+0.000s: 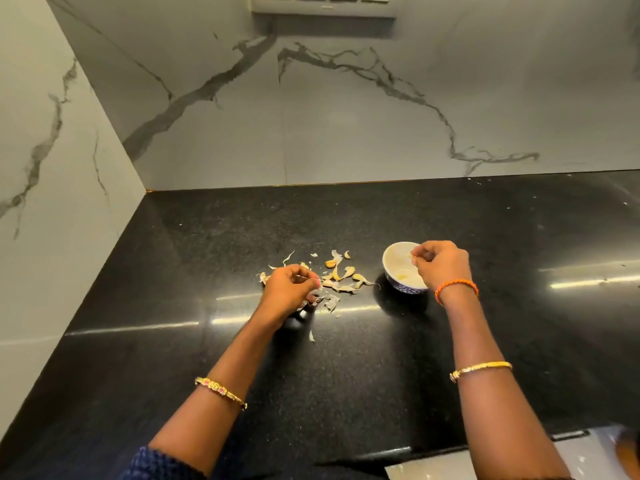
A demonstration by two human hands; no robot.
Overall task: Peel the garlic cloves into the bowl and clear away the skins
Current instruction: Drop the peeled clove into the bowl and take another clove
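A small bowl [390, 271], white inside and blue-patterned outside, stands on the black counter with a peeled clove [402, 275] in it. My right hand [443, 263] hovers over the bowl's right rim, fingertips pinching a small pale garlic piece [413, 257]. Left of the bowl lies a scatter of garlic cloves [341, 271] and papery skins [330, 301]. My left hand [289, 289] sits over the left part of that scatter, its curled fingers pinching bits of skin. One loose skin [311, 336] lies nearer to me.
The black polished counter [381, 375] meets marble walls at the back and left, forming a corner at the far left. A switch panel [323, 5] is on the back wall. The counter's front edge and a pale surface [588, 455] show at bottom right.
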